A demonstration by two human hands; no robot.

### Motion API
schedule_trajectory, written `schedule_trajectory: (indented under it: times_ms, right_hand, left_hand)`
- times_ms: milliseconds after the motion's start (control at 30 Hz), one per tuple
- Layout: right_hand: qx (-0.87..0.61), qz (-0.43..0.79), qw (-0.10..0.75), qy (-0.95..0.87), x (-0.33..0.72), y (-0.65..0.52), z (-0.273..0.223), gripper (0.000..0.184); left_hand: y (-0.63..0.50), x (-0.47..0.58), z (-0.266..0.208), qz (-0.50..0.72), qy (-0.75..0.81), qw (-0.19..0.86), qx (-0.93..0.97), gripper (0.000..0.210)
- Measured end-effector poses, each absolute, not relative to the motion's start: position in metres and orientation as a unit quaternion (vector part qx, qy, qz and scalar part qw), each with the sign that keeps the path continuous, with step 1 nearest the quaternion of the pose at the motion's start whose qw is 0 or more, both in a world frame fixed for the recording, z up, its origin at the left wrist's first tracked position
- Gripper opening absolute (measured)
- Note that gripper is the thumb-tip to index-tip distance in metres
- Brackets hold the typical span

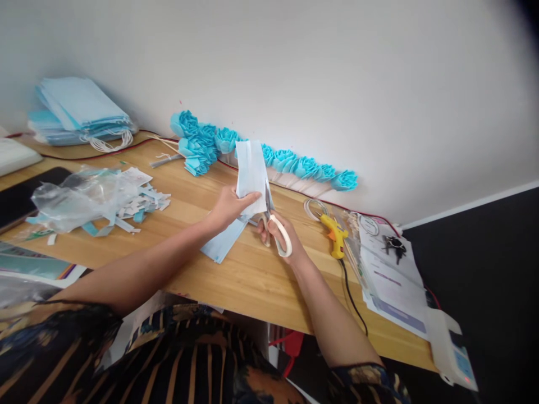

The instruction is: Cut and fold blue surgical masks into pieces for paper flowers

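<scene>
My left hand [232, 210] pinches a pale blue face mask [251, 171] upright above the table, thumb on its near face. In my right hand [280, 238] is a pair of scissors [284, 235] with white handles. Their blades point away from me along the mask's right edge, where a narrow strip hangs partly apart. Below my hands a flat light blue piece [223, 240] lies on the wood. Behind the mask stretches a row of blue flowers [285, 160] along the wall, partly hidden by it.
A yellow glue gun [336, 234] lies at the right, beside papers [393, 275] with keys [394, 247] on them. To the left are a clear plastic bag [76, 196], cut scraps [145, 203], a dark phone-like slab [25, 196] and a stack of masks [80, 109].
</scene>
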State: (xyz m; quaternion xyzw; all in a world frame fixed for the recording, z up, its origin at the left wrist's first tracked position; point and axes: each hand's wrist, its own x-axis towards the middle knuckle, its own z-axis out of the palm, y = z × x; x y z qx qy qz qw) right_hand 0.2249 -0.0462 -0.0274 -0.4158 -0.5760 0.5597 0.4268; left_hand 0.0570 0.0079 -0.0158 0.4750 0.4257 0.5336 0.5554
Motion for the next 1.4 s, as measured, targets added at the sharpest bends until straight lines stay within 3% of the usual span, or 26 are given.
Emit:
schedule_trajectory:
  times_ms: [1400]
  right_hand:
    - [-0.468,0.564,0.446,-0.514,0.2211,-0.0459,-0.0299,0.047]
  left_hand:
    - [0.0059,0.0556,-0.0119,0.537,0.43,0.549,0.474,0.038]
